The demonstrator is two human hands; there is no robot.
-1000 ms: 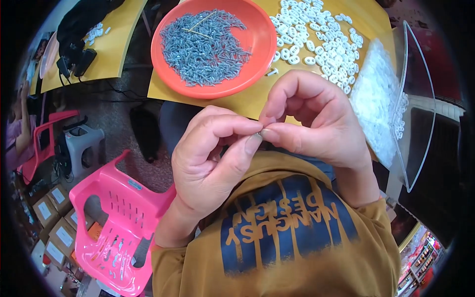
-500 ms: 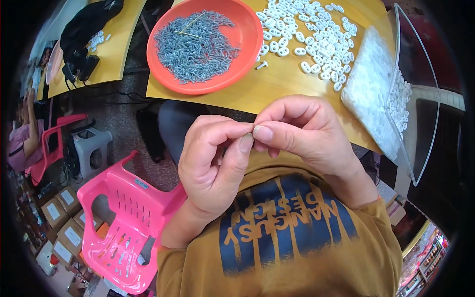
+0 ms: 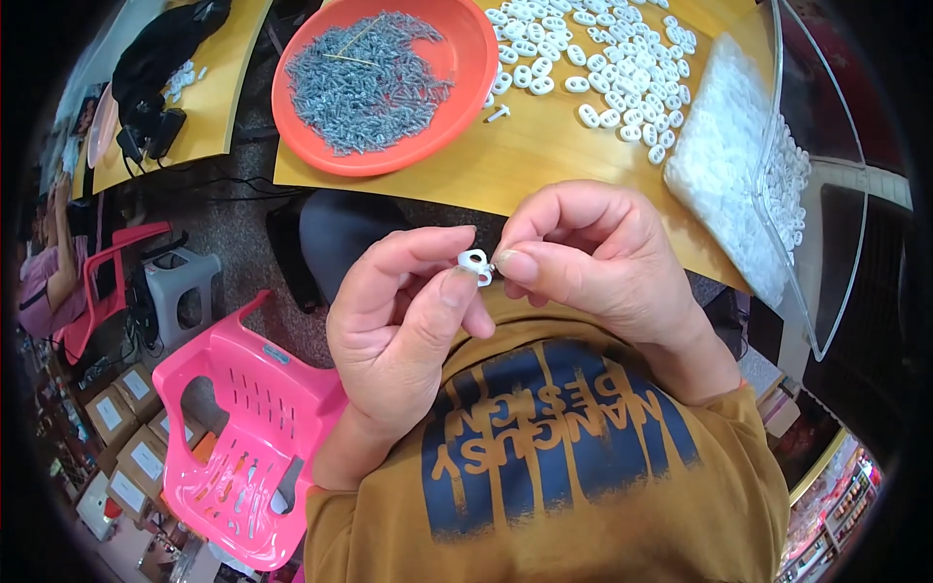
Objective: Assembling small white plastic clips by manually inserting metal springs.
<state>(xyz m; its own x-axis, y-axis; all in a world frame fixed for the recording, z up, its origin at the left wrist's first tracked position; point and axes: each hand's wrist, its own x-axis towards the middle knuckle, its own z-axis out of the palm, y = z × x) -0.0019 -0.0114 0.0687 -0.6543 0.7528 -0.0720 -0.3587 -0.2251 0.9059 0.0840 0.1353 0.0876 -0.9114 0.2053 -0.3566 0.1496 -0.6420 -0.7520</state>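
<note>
In front of my chest, my left hand (image 3: 394, 335) pinches a small white plastic piece with two oval holes (image 3: 473, 260) between thumb and fingertips. Close against it on the right, the thumb and forefinger of my right hand (image 3: 607, 267) are pressed together. A tiny metallic bit shows between those fingertips and the white piece; its kind is too small to tell. Beyond my hands, a red bowl (image 3: 474, 58) on the yellow table (image 3: 408, 189) holds a heap of small grey metal pieces and two thin yellowish sticks. Many similar white two-hole pieces (image 3: 632, 97) lie scattered right of it.
A clear plastic bag (image 3: 724, 175) full of whitish pieces leans at the table's right side, beside a clear bent-edged sheet (image 3: 821, 194). One white peg (image 3: 498, 114) lies near the bowl. A pink chair (image 3: 233, 437) stands at left, a grey stool (image 3: 182, 291) behind it.
My left hand has shifted slightly left and its fingers have opened up from the right hand, so the white piece now shows. The view has shifted a little.
</note>
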